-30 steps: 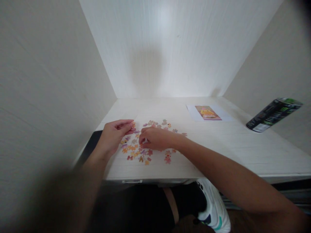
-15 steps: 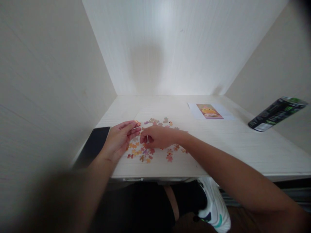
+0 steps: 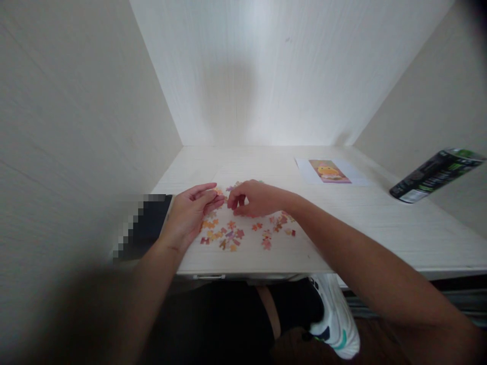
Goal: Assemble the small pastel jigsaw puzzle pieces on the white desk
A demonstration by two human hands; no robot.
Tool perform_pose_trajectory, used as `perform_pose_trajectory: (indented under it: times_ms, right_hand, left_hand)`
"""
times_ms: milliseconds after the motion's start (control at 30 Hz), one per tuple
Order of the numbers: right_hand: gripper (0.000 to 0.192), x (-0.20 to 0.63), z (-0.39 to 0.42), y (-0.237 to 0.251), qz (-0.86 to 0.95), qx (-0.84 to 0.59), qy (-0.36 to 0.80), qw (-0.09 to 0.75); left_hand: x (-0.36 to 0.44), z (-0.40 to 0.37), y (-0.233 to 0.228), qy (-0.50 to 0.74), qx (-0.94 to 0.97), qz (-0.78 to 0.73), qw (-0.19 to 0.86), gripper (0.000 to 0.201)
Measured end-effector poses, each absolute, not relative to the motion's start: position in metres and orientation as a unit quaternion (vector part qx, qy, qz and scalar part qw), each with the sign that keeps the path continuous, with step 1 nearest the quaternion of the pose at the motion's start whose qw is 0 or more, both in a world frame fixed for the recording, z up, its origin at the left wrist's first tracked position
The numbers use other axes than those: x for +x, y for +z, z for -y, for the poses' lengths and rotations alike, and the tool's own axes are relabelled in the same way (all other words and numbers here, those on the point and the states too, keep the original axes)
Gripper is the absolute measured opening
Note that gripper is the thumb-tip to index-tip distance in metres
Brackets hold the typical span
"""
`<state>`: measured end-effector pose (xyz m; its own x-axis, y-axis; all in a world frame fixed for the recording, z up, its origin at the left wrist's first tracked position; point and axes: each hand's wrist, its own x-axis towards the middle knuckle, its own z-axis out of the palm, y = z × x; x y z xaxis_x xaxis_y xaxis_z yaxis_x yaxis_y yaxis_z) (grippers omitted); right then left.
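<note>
Left hand (image 3: 190,213) pinching a small orange cardboard puzzle piece (image 3: 217,192), right hand (image 3: 254,199) curled empty just beside, loose unjoined multicoloured pieces (image 3: 243,233) scattered beneath both fingertips.

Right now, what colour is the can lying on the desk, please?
Black with green markings, seen in the head view.

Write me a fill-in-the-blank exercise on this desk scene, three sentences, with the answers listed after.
1. The loose puzzle pieces lie on the ____ in front of the person.
2. The picture sheet lies to the ____ of the pieces.
3. The left hand and right hand are both over the ____.

Missing words: desk; right; pieces
</note>
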<state>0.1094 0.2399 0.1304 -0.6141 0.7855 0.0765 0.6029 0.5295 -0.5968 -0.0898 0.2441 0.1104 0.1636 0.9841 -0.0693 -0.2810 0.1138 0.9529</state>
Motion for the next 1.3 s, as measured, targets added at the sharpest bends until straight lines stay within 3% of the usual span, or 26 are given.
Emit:
perform_pose_trajectory:
  times_ms: [100, 200, 367, 567, 733, 1033, 1300]
  right_hand:
    - [0.023, 0.115, -0.247, 0.130, 0.802, -0.452, 0.289, 0.263]
    - [0.026, 0.117, -0.250, 0.126, 0.755, -0.423, 0.394, 0.310]
    - [0.021, 0.122, -0.250, 0.125, 0.736, -0.387, 0.483, 0.273]
    - [0.018, 0.129, -0.245, 0.135, 0.774, -0.395, 0.462, 0.179]
    - [0.017, 0.129, -0.245, 0.133, 0.789, -0.411, 0.440, 0.122]
    - [0.013, 0.119, -0.236, 0.141, 0.824, -0.441, 0.343, 0.092]
    - [0.011, 0.113, -0.233, 0.139, 0.841, -0.417, 0.333, 0.091]
  left_hand:
    - [-0.089, -0.239, 0.110, 0.477, 0.508, -0.397, 0.597, 0.036]
    - [-0.089, -0.233, 0.111, 0.426, 0.605, -0.400, 0.541, 0.038]
    - [-0.096, -0.234, 0.115, 0.362, 0.730, -0.401, 0.418, 0.036]
    - [-0.112, -0.237, 0.123, 0.210, 0.851, -0.361, 0.317, 0.051]
    - [-0.106, -0.228, 0.125, 0.162, 0.875, -0.367, 0.270, 0.050]
    - [-0.104, -0.227, 0.122, 0.173, 0.867, -0.368, 0.287, 0.050]
    - [-0.110, -0.233, 0.123, 0.197, 0.849, -0.372, 0.320, 0.046]
